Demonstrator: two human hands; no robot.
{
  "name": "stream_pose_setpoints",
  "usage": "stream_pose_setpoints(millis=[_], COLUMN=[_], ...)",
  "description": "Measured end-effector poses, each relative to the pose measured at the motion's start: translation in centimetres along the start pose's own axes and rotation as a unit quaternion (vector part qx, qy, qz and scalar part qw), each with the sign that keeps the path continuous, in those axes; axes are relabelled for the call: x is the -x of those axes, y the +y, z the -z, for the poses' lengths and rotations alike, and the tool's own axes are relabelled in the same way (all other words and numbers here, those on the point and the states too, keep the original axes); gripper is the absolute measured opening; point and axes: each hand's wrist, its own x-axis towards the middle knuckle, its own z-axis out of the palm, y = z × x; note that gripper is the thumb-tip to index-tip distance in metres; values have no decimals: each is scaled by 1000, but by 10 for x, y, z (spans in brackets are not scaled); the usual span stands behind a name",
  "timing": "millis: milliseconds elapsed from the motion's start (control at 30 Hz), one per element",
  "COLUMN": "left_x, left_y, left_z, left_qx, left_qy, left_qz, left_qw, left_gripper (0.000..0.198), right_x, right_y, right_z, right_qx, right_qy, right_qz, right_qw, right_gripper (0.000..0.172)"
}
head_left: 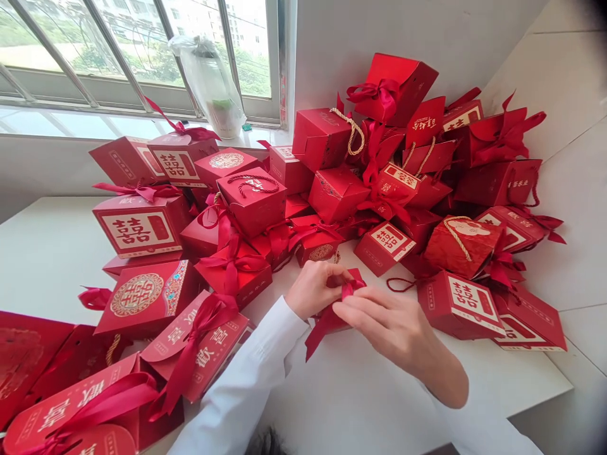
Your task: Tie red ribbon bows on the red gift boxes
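Both hands meet over a small red gift box (337,323) on the white table, and they cover much of it. A dark red ribbon (353,287) is looped on top of the box, and one tail hangs down toward me. My left hand (315,287) pinches the ribbon from the left with thumb and forefinger. From the right, my right hand (389,322) has its fingers closed on the ribbon's loop, its back turned up and hiding part of the box. Just behind stands a red box with a white label (385,248).
Many red gift boxes are heaped across the back, such as a top one (393,88) and a left one (140,221). More lie at the front left (76,404). A bagged bottle (211,88) stands on the windowsill. The table's edge (540,404) is at the right.
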Motion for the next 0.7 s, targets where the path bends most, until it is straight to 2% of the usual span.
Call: stream_pose_setpoints(millis=[133,233,300,367,467,533,600,700], left_x=[-1,-1,-1,-1,0,0,0,0], left_y=[1,1,2,3,6,7,7,5], left_z=[0,-1,-2,-2,-3,-4,-4,-4], left_qx=[13,22,23,13,8,14,20,25], left_qy=[2,2,4,6,16,26,29,26], left_qz=[3,5,14,18,18,19,8,-18], left_qw=[1000,1000,1000,1000,1000,999,999,999], left_gripper=[17,17,16,15,12,10,7,12], right_x=[25,38,43,44,40,35,29,24], right_y=[-4,-3,-2,1,9,16,22,26], right_z=[1,-3,-5,-7,-9,-11,-13,-17], right_qx=[45,53,9,-69,-161,-207,-252,-269], right_qy=[2,-23,-20,23,84,70,29,-5], right_qz=[3,-8,-35,-104,-295,-395,-428,-421], right_qw=[999,998,999,992,938,892,867,866], right_gripper=[27,28,23,17,11,12,15,11])
